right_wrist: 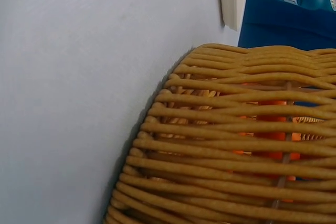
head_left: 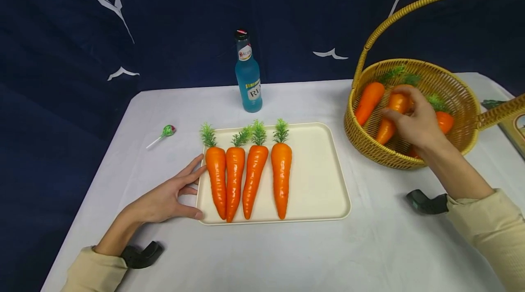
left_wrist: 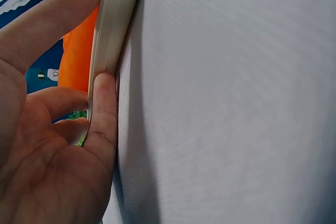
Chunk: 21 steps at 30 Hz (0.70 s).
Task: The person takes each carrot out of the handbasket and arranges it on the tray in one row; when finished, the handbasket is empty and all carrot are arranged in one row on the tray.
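In the head view, my right hand point(head_left: 417, 121) is inside a wicker basket point(head_left: 367, 148) and grips an orange carrot point(head_left: 387, 129) between thumb and fingers. Another carrot point(head_left: 370, 100) leans on the basket's left wall, and more carrots lie around the hand. My left hand point(head_left: 170, 198) rests at the left end of a cream tray point(head_left: 316, 173), fingers spread along its rim. The left wrist view shows the thumb and little finger point(left_wrist: 105, 100) touching the tray's edge. Several carrots point(head_left: 281, 178) lie side by side on the tray, green tops pointing away. The basket's weave hides my right hand in the right wrist view.
Behind the tray stands a blue bottle point(head_left: 248, 80). A lollipop point(head_left: 166, 131) lies on the white tablecloth to the left. The basket's tall handle point(head_left: 393, 19) arches above it, and a box-like item point(head_left: 517, 123) lies at the far right.
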{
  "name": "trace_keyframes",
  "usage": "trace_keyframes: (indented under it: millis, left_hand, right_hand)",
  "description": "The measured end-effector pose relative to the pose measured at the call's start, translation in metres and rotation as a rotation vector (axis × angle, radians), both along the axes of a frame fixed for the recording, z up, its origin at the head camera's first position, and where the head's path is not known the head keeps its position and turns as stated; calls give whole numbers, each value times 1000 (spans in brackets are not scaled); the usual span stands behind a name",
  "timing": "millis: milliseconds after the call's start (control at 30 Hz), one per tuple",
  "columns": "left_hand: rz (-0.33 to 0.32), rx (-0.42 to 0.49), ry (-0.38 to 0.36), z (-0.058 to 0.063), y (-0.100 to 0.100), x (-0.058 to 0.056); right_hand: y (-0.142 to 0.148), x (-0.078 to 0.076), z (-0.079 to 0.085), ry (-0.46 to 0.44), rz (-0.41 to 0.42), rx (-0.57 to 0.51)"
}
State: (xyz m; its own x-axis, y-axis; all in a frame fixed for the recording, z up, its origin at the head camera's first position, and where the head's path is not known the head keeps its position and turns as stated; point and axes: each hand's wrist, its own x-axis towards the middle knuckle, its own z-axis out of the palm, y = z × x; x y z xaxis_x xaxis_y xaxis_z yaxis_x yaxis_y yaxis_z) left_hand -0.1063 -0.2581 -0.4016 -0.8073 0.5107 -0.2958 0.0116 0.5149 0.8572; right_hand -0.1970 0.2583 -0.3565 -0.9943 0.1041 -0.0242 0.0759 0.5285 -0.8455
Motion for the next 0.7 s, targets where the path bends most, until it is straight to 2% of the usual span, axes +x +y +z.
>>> trace_keyframes:
  millis: [333, 467, 700]
  left_hand:
    - [-10, 21, 0, 0, 0, -2]
    - [-8, 15, -1, 0, 0, -2]
    - [-6, 17, -15, -1, -1, -2]
  right_hand:
    - [1, 0, 5, 54, -78, -96]
    - [1, -1, 7, 84, -100, -100]
    - [0, 1, 14, 62, -84, -101]
